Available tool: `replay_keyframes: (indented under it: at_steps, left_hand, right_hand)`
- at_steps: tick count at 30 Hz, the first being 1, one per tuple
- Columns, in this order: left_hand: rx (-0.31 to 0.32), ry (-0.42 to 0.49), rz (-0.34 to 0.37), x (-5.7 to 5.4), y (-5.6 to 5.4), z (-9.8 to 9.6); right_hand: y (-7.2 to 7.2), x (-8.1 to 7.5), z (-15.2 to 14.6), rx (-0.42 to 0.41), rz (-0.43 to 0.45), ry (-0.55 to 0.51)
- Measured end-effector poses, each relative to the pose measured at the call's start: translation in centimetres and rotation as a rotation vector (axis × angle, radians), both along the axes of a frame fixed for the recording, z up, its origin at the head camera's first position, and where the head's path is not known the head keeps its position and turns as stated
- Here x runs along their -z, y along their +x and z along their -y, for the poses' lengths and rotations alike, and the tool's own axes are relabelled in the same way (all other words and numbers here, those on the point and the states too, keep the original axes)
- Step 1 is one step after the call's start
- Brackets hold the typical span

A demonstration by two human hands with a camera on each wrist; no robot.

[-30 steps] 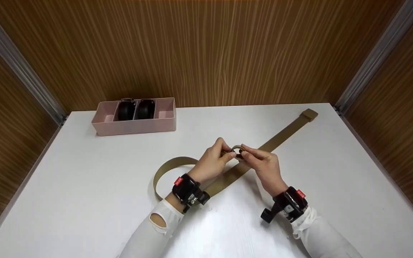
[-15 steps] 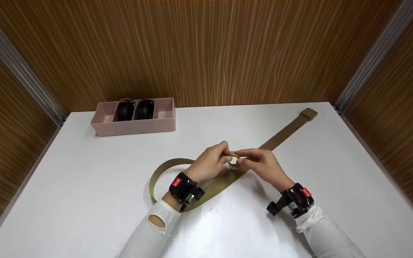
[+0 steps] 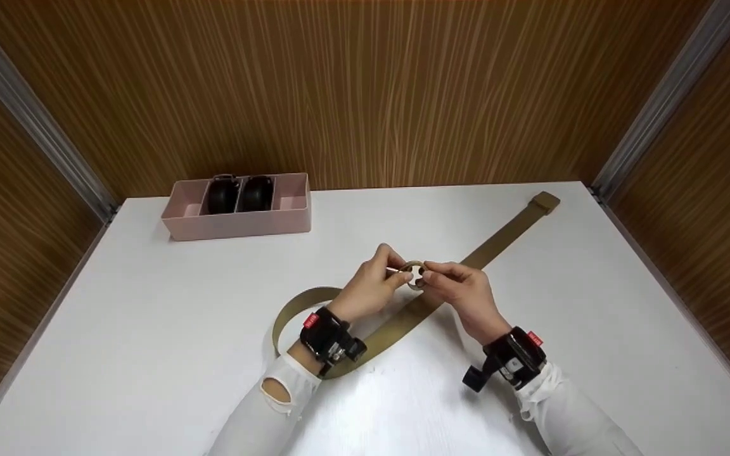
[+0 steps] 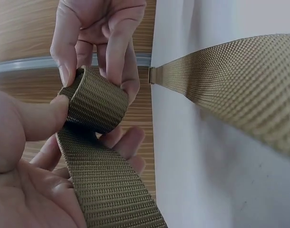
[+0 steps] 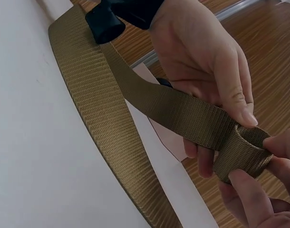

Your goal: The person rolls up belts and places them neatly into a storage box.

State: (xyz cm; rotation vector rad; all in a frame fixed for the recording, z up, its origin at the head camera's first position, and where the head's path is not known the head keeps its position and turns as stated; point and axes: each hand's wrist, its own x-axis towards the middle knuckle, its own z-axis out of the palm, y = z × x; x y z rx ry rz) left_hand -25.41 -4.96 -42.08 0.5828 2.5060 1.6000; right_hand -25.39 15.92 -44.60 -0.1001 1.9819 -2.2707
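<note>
A tan webbing belt [image 3: 403, 320] runs across the white table, with its buckle end [image 3: 545, 202] lying at the far right. Its other end is curled into a small open roll [image 4: 98, 102], held up between both hands. My left hand [image 3: 371, 286] pinches the roll's left side with thumb and fingers, and the strap [image 4: 107, 180] passes over its palm in the left wrist view. From the other side my right hand [image 3: 465, 295] grips the roll with thumb and fingertips. Behind the left forearm the belt bends in a wide loop [image 3: 282, 316].
A pink divided box [image 3: 238, 225] stands at the back left of the white table [image 3: 149, 329]. Two dark rolled belts [image 3: 239, 195] sit in its middle compartments. Wood-grain panels [image 3: 365, 95] rise behind and at both sides.
The roll turned between the fingers. My right hand shifted right and lower, then came back to the roll. The belt's loop at left moved slightly; the buckle end stayed put.
</note>
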Motion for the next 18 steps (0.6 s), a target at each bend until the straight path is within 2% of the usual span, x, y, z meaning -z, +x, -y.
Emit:
replay_keyframes:
  at_steps: [4,12,15,18]
  left_hand:
    - [-0.001,0.02,-0.053,-0.08,-0.08,0.26]
    - [0.061,-0.054,-0.168,-0.09,-0.19,0.4]
    - [0.072,-0.056,-0.167,-0.06,-0.17,0.35]
    - [0.054,-0.061,-0.154,-0.02,-0.18,0.28]
  right_hand:
    - [-0.05,0.0,0.18,-0.03,0.0,-0.026]
    - [-0.35,-0.33,-0.46,-0.163,-0.084,0.156]
    - [-0.38,-0.27,-0.48,-0.162,-0.1,0.188]
    - [-0.32,-0.08,-0.37,-0.126,-0.096,0.166]
